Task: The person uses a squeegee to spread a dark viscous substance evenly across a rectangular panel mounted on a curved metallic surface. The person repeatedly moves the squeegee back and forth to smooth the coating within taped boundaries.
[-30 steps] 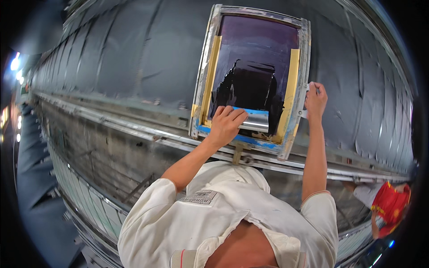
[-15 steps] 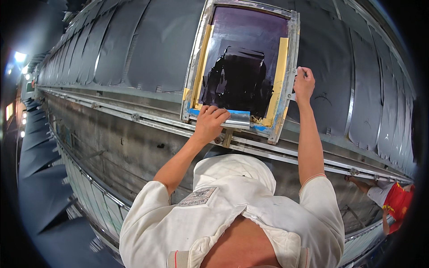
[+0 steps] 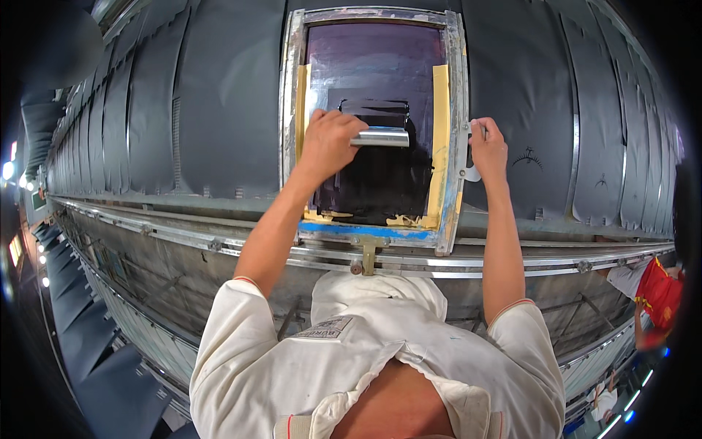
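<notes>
A silk-screen printing frame (image 3: 454,80) lies in front of me, with worn metal sides and yellow tape along the inner edges. Black ink (image 3: 380,186) covers the lower middle of its dark purple mesh (image 3: 373,58). My left hand (image 3: 327,148) is closed round the left end of a squeegee (image 3: 385,137) with a silvery metal holder, held crosswise over the inked mesh. Whether its blade touches the mesh I cannot tell. At the frame's right side, my right hand (image 3: 489,151) is closed on a pale handle (image 3: 472,173), whose upper part the fingers hide.
Dark grey sheets (image 3: 227,102) line the long table on both sides of the frame. A metal rail (image 3: 183,235) runs along its near edge, with a bracket (image 3: 368,257) below the frame. A person in red (image 3: 658,293) is at the far right.
My left hand has carried the squeegee from the frame's near edge forward to over the middle of the mesh. My right hand keeps hold of the handle. The view has turned slightly.
</notes>
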A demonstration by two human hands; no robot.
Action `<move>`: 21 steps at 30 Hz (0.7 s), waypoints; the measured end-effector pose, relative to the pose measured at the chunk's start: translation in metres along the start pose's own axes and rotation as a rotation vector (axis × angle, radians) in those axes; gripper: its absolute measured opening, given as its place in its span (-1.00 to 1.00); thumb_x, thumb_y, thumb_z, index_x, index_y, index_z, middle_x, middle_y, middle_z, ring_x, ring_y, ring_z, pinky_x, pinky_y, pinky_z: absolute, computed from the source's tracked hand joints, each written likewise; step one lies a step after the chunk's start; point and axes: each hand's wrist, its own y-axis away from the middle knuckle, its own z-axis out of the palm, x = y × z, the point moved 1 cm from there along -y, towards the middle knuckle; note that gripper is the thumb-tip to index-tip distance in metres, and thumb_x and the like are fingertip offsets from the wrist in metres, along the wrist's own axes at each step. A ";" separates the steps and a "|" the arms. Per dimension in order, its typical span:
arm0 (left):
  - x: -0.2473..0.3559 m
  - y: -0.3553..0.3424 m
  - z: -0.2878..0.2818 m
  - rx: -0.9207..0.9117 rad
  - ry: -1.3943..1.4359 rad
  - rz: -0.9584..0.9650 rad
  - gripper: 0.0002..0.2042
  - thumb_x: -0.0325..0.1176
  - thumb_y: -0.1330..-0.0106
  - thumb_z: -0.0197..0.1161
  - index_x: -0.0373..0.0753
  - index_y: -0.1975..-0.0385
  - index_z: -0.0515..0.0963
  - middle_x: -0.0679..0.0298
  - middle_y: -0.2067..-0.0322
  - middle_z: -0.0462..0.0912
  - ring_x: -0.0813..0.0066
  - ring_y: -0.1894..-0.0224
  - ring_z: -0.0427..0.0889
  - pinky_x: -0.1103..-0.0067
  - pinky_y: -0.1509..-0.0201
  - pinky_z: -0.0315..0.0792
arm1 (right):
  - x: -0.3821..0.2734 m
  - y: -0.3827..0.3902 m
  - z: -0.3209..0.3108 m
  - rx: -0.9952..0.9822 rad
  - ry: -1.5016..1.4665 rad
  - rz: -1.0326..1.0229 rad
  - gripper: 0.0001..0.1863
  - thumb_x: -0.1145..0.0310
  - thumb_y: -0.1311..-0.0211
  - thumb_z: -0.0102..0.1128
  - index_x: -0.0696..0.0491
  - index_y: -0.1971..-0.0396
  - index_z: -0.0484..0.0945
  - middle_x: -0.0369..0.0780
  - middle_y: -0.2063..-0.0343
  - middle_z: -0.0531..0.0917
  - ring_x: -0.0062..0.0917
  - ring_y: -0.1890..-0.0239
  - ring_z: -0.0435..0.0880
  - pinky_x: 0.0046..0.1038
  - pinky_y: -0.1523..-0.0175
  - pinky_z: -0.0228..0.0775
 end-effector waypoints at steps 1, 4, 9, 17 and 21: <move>-0.008 -0.015 -0.004 -0.034 0.023 -0.003 -0.74 -0.45 0.01 0.54 -0.09 0.28 0.74 0.30 0.33 0.76 0.24 0.24 0.68 0.33 0.08 0.42 | -0.012 -0.005 -0.003 0.097 0.045 -0.240 -0.61 0.03 -0.38 0.32 0.05 0.07 0.67 -0.18 0.34 0.78 -0.27 0.24 0.75 -0.23 0.03 0.53; -0.024 -0.058 -0.013 -0.189 0.009 -0.025 -0.76 -0.32 0.01 0.59 -0.13 0.33 0.74 0.20 0.47 0.71 0.09 0.34 0.69 0.27 0.18 0.49 | -0.074 -0.011 -0.009 0.051 0.057 -0.719 -0.56 -0.03 -0.32 0.36 0.04 0.06 0.69 -0.11 0.28 0.79 -0.13 0.10 0.74 -0.17 -0.14 0.49; -0.034 -0.095 -0.011 -0.329 -0.006 -0.113 -0.75 -0.22 -0.06 0.59 -0.17 0.34 0.73 0.12 0.48 0.73 -0.01 0.35 0.69 0.26 0.09 0.55 | -0.161 -0.021 0.020 -0.500 0.343 -0.716 -0.66 0.09 -0.23 0.43 0.04 0.19 0.70 -0.05 0.31 0.77 -0.07 0.12 0.73 -0.09 -0.15 0.46; -0.005 0.000 0.005 -0.156 0.008 0.006 -0.81 -0.32 0.00 0.58 -0.10 0.41 0.71 0.22 0.46 0.72 0.16 0.30 0.69 0.30 0.10 0.34 | -0.106 0.055 0.061 -0.414 0.395 -0.871 -0.78 0.26 -0.09 0.48 0.04 0.36 0.64 -0.11 0.41 0.74 -0.13 0.20 0.72 -0.12 0.05 0.46; 0.015 0.049 0.006 -0.201 0.098 -0.042 -0.81 -0.35 0.02 0.58 -0.10 0.41 0.71 0.27 0.44 0.73 0.21 0.30 0.68 0.30 0.08 0.31 | -0.089 0.103 0.053 -0.475 0.366 -0.884 -0.77 0.25 -0.07 0.50 0.01 0.40 0.62 -0.15 0.44 0.71 -0.17 0.23 0.71 -0.14 0.10 0.48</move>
